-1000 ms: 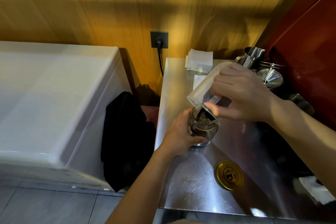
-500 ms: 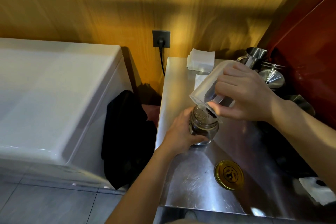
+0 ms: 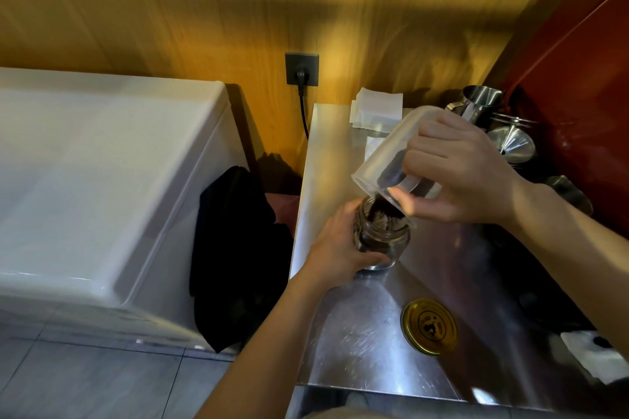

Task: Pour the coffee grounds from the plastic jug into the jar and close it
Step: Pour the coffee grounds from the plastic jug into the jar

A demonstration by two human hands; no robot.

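My right hand [image 3: 456,177] grips a clear plastic jug [image 3: 384,153], tipped steeply with its mouth down over a small glass jar [image 3: 384,238]. Dark coffee grounds lie along the jug's lower wall and fill much of the jar. My left hand [image 3: 337,248] wraps around the jar's left side and holds it upright on the steel counter [image 3: 360,343]. The jar's gold lid [image 3: 429,326] lies flat on the counter, nearer to me and a little to the right.
Steel pitchers and a metal funnel [image 3: 510,141] crowd the counter's back right by a red wall. Folded white papers [image 3: 376,109] lie at the back. A white tissue [image 3: 592,354] sits at the right front. Left of the counter stand a white appliance [image 3: 102,187] and black cloth [image 3: 238,248].
The jug has tipped a little steeper and more grounds have slid into the jar. Both hands keep their grips; the view has shifted slightly.
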